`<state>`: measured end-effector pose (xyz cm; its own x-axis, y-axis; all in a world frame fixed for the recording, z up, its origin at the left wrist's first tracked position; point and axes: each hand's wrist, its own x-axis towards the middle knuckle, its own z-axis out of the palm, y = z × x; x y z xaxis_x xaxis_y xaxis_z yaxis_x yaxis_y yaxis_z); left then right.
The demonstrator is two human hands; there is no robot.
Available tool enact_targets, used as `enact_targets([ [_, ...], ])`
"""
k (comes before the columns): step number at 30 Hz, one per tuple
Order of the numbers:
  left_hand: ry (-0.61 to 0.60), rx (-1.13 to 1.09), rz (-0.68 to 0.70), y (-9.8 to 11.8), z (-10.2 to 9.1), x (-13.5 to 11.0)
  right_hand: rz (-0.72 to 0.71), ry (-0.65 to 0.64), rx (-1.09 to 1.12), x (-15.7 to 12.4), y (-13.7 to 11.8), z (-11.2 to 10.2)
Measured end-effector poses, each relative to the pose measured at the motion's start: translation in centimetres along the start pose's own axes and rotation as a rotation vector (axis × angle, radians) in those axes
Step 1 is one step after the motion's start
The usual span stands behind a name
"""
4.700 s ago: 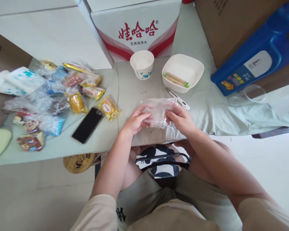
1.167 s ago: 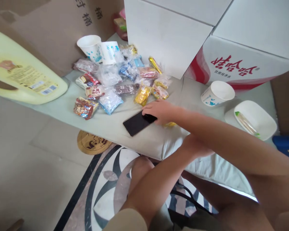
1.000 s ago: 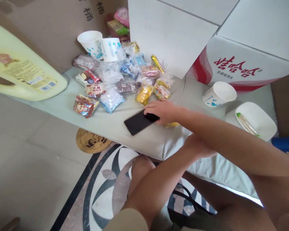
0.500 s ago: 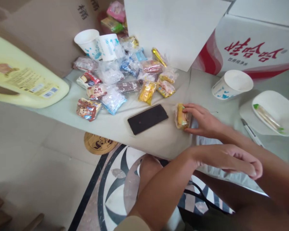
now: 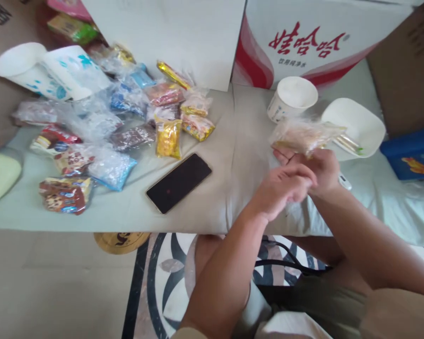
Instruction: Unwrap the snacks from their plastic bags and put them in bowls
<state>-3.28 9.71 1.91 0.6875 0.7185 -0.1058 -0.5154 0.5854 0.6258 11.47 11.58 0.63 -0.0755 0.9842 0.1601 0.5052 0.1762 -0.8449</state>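
Observation:
My right hand (image 5: pixel 321 165) holds a small snack in a clear wrapper (image 5: pixel 304 134) lifted just above the cloth-covered table (image 5: pixel 212 207), in front of the white bowl. My left hand (image 5: pixel 284 186) is curled loosely in front of the right hand, touching it near the wrapper's lower edge. Whether the left fingers pinch the wrapper is hidden. A black phone (image 5: pixel 178 182) lies face up to the left of both hands.
A heap of wrapped snacks (image 5: pixel 127 117) covers the table's left side, with paper cups (image 5: pixel 45 70) lying behind it. A paper cup (image 5: pixel 291 99) and a white bowl (image 5: pixel 360 125) with wrapped sticks stand ahead. A white and red carton (image 5: pixel 304 42) and a blue jug (image 5: pixel 410 150) border the table.
My right hand left the phone, picked a wrapped snack off the table and carried it right, up near the bowl. My left hand rose to meet it. The view swung right.

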Motion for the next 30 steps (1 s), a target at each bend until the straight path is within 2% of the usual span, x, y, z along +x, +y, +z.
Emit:
enact_targets([
  [2, 0.344, 0.079, 0.048, -0.2, -0.5, 0.6, -0.023, 0.032, 0.140, -0.8, 0.0, -0.8],
  [3, 0.470, 0.134, 0.069, -0.2, -0.7, 0.9, -0.024, 0.075, 0.187, -1.3, 0.1, -0.9],
  [4, 0.532, 0.180, 0.086, -0.3, -0.9, 1.2, -0.019, 0.113, 0.202, -1.9, 0.3, -0.7],
  [5, 0.528, 0.205, 0.104, -0.3, -1.1, 1.4, -0.008, 0.135, 0.213, -2.5, 0.5, -0.4],
  [9, 0.293, 0.199, 0.204, -0.4, -1.7, 1.2, 0.030, 0.112, 0.165, -4.8, 1.4, 0.7],
  [11, 0.301, 0.296, 0.291, -0.5, -2.1, 1.0, 0.020, 0.121, 0.008, -5.5, 1.8, 0.1],
  [14, 0.365, 0.457, 0.400, -0.8, -2.7, 0.9, 0.015, 0.254, -0.307, -6.3, 2.7, -2.4],
  [17, 0.397, 0.569, 0.424, -1.1, -3.3, 1.3, 0.109, 0.420, -0.627, -7.6, 4.6, -5.4],
  [20, 0.406, 0.661, 0.412, -1.4, -3.6, 1.7, 0.263, 0.419, -0.856, -8.8, 6.8, -7.6],
  [23, 0.416, 0.707, 0.401, -1.6, -3.5, 1.9, 0.307, 0.369, -0.915, -9.1, 8.1, -8.6],
  [26, 0.451, 0.723, 0.393, -1.8, -3.6, 1.9, 0.307, 0.332, -0.896, -8.8, 8.0, -8.7],
  [30, 0.464, 0.731, 0.412, -1.8, -4.5, 2.0, 0.512, 0.412, -0.760, -9.0, 6.1, -8.0],
])
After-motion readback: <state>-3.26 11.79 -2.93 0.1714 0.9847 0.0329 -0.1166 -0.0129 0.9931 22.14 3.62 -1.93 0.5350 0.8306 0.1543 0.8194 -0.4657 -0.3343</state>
